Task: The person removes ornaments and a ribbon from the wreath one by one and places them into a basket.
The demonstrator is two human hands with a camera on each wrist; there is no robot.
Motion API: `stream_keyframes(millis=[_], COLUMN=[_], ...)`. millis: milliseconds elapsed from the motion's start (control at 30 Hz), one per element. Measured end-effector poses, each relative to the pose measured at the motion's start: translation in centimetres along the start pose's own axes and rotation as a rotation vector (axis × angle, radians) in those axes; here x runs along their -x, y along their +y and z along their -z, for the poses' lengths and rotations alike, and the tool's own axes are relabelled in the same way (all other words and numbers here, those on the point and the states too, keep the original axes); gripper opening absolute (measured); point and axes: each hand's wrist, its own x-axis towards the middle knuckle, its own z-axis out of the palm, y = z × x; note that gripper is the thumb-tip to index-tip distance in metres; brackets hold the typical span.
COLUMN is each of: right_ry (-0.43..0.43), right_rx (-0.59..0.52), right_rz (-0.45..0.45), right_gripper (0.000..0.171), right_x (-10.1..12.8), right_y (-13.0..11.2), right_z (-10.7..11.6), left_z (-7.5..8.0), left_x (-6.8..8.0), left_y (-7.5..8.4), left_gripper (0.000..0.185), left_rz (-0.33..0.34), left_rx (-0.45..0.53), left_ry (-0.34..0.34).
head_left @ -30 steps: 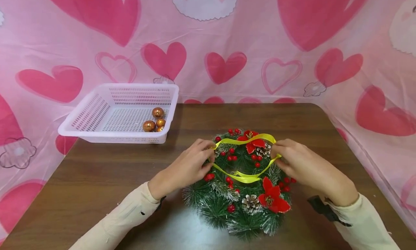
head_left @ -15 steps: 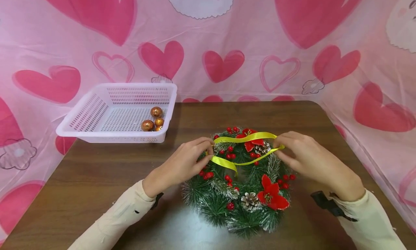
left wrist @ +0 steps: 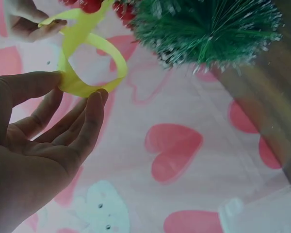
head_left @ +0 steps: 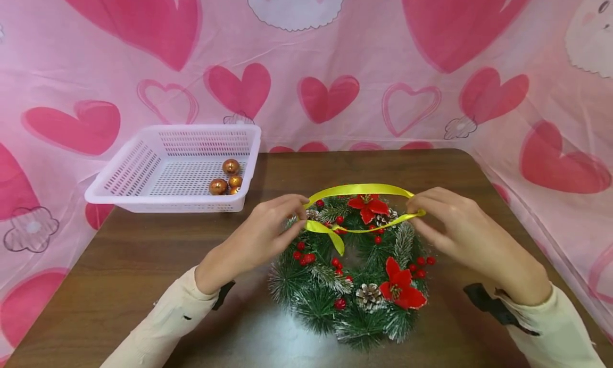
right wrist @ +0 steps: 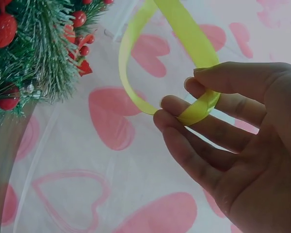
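A yellow ribbon loop spans the space between my two hands, over a green wreath on the table. At its left side my left hand holds the ribbon with thumb and fingers; the left wrist view shows the yellow band at the fingertips. My right hand pinches the other side, and in the right wrist view the ribbon curves round behind its fingers. One short ribbon end hangs down over the wreath's middle. Red flowers, berries and a pinecone decorate the wreath.
A white plastic basket stands at the back left of the brown table, with several copper-coloured balls in its right corner. A pink cloth with hearts hangs behind the table.
Both hands have moved slightly apart, and the ribbon loop is drawn wider and flatter above the wreath. The near strand has risen, leaving a short end hanging. The basket stays put.
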Motion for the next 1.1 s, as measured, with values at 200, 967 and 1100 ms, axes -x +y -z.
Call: stream_keyframes(millis=[200,967,1100], right_ry=[0.055,-0.022,-0.041], right_rx=[-0.01,-0.061,-0.048], right_rz=[0.032,0.169,0.186], right_gripper=[0.054,0.011,0.025], right_x=[-0.1,-6.0,-7.2], right_y=[-0.9,-3.6,-3.9], right_z=[0.0,-1.1,-1.4], left_z=[1.1,6.9,7.6], left_x=[0.0,0.6,1.0], left_y=[0.3,-0.5,-0.9], left_gripper=[0.006,0.005,0.006], left_rz=[-0.015,-0.064,-0.03], left_rx=[0.027,-0.076,-0.09], left_ry=[0.036,0.265,0.277])
